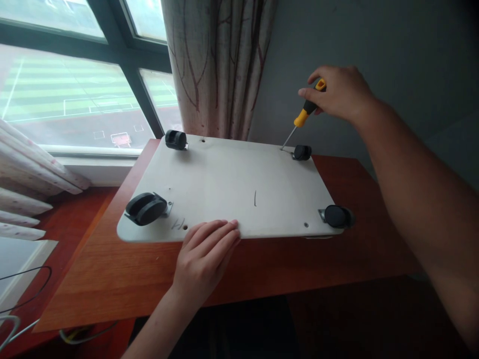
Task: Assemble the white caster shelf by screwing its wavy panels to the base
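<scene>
A white board (224, 179) lies on the wooden table with black casters at its corners: far left (175, 140), near left (146, 208), far right (302, 152) and near right (338, 216). My right hand (339, 94) grips the handle of a yellow and black screwdriver (310, 103). The screwdriver leans to the right, and its tip meets the board's far edge just left of the far right caster. My left hand (207, 249) rests on the board's near edge, fingers stretched out flat on the top, holding nothing. Screw holes (185, 227) show near the board's edges.
The wooden table (149, 274) extends around the board. Behind stand a patterned curtain (220, 70) and a grey wall (337, 40). At left are a window (67, 94) over a sports field, another curtain (26, 169) and cables (26, 274) low down.
</scene>
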### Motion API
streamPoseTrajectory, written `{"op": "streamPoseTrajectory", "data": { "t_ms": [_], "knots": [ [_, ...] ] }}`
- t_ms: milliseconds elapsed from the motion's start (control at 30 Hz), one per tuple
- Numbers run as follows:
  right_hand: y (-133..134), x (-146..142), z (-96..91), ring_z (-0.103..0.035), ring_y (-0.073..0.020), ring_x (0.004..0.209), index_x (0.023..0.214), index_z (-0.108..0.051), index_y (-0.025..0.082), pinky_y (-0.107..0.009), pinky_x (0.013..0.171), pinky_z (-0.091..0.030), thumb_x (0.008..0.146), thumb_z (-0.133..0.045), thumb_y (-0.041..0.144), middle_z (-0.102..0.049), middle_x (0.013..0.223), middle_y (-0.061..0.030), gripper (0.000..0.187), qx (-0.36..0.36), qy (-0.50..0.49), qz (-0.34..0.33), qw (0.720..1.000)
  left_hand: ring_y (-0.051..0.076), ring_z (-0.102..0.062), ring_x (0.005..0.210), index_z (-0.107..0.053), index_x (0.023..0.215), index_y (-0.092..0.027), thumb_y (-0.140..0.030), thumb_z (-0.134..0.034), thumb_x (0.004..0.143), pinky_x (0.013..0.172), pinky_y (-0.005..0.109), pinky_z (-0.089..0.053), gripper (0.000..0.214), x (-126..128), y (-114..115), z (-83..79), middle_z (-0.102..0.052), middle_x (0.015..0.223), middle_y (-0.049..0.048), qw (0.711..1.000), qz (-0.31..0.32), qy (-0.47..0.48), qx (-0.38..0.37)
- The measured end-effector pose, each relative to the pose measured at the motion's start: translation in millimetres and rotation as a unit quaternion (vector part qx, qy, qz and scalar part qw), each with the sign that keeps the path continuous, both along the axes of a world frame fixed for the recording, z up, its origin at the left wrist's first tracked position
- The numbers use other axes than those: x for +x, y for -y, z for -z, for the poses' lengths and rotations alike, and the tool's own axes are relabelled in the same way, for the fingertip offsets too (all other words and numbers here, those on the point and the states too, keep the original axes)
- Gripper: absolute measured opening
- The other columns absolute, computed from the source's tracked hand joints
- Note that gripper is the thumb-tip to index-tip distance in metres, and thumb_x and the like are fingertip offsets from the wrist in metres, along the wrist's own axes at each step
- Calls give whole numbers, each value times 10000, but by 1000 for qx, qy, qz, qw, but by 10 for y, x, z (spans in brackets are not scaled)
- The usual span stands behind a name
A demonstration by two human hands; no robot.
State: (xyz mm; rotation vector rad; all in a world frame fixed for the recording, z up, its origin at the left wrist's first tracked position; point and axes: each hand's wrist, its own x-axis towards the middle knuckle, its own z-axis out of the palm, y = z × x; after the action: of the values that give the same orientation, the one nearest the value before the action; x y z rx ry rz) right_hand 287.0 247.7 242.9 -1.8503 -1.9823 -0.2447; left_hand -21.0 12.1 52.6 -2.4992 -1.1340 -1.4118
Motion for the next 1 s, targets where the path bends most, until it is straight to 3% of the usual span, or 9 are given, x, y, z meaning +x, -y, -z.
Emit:
{"op": "streamPoseTrajectory", "data": {
  "t_ms": [133, 233, 433, 667, 833, 1000],
  "knots": [
    [-7, -11, -49, -707, -254, 927, 1080, -697, 238, -428, 772, -625, 851, -741, 283, -707, 1139, -90, 237, -64, -99, -27, 993, 223, -714, 1051, -725, 1105, -172, -48, -755, 860, 933, 366, -524, 276, 0, -6, -9, -782, 1143, 58, 1000, -1, -1, 3],
    [-5, 9, -34, -704, -248, 967, 1092, -679, 241, -385, 705, -640, 818, -710, 118, -708, 1130, -72, 301, -106, -194, -70, 973, 220, -715, 1048, -723, 1106, -174, -54, -748, 868, 932, 364, -524, 267, -1, -10, -10, -781, 1148, 58, 1000, -1, -2, 5],
    [11, 42, 58, -717, -236, 737, 1058, -699, 232, -404, 601, -636, 832, -775, 297, -704, 1026, -73, 247, 1, -105, -10, 994, 227, -713, 1051, -722, 1120, -177, -44, -753, 858, 931, 374, -523, 296, 5, -5, -1, -780, 1153, 56, 1000, 0, 0, 0],
    [71, -9, 95, -699, -198, 585, 1141, -681, 225, -435, 791, -606, 877, -726, 409, -722, 862, -38, 325, 28, -19, -3, 999, 233, -710, 1063, -723, 1120, -170, -42, -758, 854, 935, 379, -523, 297, -4, 0, 4, -778, 1155, 64, 1000, 2, 0, -1],
    [69, -40, 144, -723, -215, 622, 1190, -665, 236, -425, 739, -619, 867, -736, 354, -717, 974, -55, 351, 39, -66, -8, 997, 225, -707, 1055, -723, 1119, -175, -48, -753, 862, 934, 371, -523, 288, 7, -3, -7, -776, 1162, 59, 1000, 0, -3, 1],
    [287, -148, -17, -741, -263, 683, 1142, -709, 239, -419, 617, -637, 869, -741, 356, -704, 975, -76, 299, 50, -106, -36, 992, 237, -693, 1090, -705, 1157, -165, -31, -735, 863, 944, 387, -543, 324, -23, 8, -32, -769, 1171, 79, 1000, 19, 3, -13]
  ]
}}
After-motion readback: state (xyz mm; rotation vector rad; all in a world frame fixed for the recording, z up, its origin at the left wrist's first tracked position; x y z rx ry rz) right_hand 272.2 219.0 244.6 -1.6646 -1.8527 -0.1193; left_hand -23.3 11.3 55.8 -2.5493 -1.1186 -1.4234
